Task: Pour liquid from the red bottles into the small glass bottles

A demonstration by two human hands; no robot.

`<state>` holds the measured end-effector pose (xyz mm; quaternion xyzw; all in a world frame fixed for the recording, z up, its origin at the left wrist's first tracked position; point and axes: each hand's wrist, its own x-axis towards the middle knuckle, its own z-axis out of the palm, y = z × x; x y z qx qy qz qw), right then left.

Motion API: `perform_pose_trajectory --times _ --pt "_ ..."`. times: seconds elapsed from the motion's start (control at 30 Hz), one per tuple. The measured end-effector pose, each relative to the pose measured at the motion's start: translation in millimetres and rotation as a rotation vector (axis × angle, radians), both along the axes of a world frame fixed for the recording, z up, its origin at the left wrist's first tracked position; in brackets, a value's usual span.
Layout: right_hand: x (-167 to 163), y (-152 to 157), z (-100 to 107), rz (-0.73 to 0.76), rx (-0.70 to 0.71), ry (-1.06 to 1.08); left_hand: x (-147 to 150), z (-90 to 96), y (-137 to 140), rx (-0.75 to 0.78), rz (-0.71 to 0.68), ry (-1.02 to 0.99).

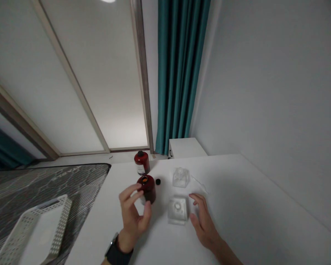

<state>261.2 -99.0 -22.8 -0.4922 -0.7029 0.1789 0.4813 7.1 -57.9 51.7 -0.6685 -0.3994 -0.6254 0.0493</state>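
Observation:
My left hand [134,210], a dark watch on its wrist, is in front of an uncapped dark red bottle [150,191]. Its fingers and thumb are spread apart and overlap the bottle in view; whether they touch it I cannot tell. A small black cap [158,182] lies just right of that bottle. Farther right sits a clear square glass bottle [177,209] with a round opening on top. Beside it, on the right, my right hand [200,220] hovers with parted fingers and nothing in them.
Behind the uncapped bottle stands a capped red bottle [142,163] with a white label. A clear faceted piece [180,177] and a thin pale strand [199,184] lie on the white table [237,235]. A white perforated basket [61,217] is at the left; a wall borders the right.

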Motion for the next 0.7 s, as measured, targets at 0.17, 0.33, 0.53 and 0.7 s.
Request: perform_pose_trajectory --times 0.17,0.33,0.53,0.7 --pt "-4.4 0.9 -2.4 0.108 -0.253 0.001 -34.5 -22.8 20.9 -0.234 -0.002 0.011" --pt "-9.0 3.8 -2.3 0.105 -0.414 -0.011 -31.6 -53.2 22.2 -0.540 -0.171 -0.078" --pt "-20.5 7.3 0.4 0.009 -0.419 -0.077 -18.9 -57.2 27.7 -0.681 -0.284 -0.161" --pt "-23.6 8.5 -0.7 -0.024 -0.350 -0.105 -21.1 -49.7 24.8 -0.693 -0.308 -0.131"
